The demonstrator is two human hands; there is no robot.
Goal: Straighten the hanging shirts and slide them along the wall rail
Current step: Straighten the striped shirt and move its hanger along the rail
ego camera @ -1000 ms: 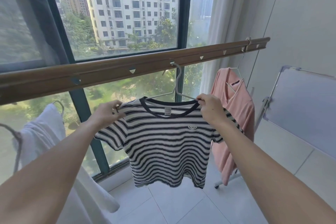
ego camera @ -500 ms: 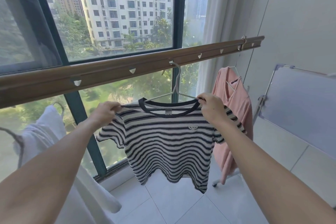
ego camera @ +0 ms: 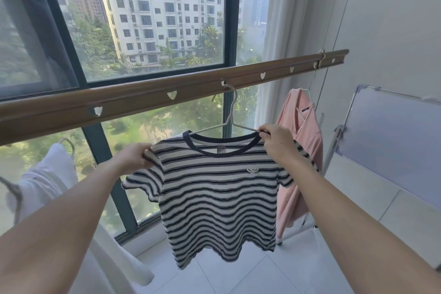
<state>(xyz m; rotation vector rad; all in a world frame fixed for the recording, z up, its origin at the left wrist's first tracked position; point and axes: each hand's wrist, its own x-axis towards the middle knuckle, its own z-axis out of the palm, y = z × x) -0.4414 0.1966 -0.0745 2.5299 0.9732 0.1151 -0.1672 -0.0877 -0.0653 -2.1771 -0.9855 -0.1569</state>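
Observation:
A navy-and-white striped shirt (ego camera: 214, 196) hangs on a white wire hanger (ego camera: 231, 117) hooked into the brown wall rail (ego camera: 133, 100), which has heart-shaped holes. My left hand (ego camera: 136, 156) pinches the shirt's left shoulder. My right hand (ego camera: 276, 142) pinches the right shoulder at the collar and hanger arm. A pink shirt (ego camera: 300, 150) hangs to the right near the rail's far end. On the left, a white shirt (ego camera: 45, 176) hangs on a grey hanger, partly behind my left arm.
A large window (ego camera: 155, 19) with a dark frame stands behind the rail. A sheer white curtain (ego camera: 274, 38) hangs at its right. A folded drying rack (ego camera: 391, 148) leans on the white wall at the right. White floor tiles (ego camera: 233, 277) lie below.
The striped shirt's hem has swung slightly and both hands sit a little lower on its shoulders. The view shifted a little leftward. Both grips are unchanged.

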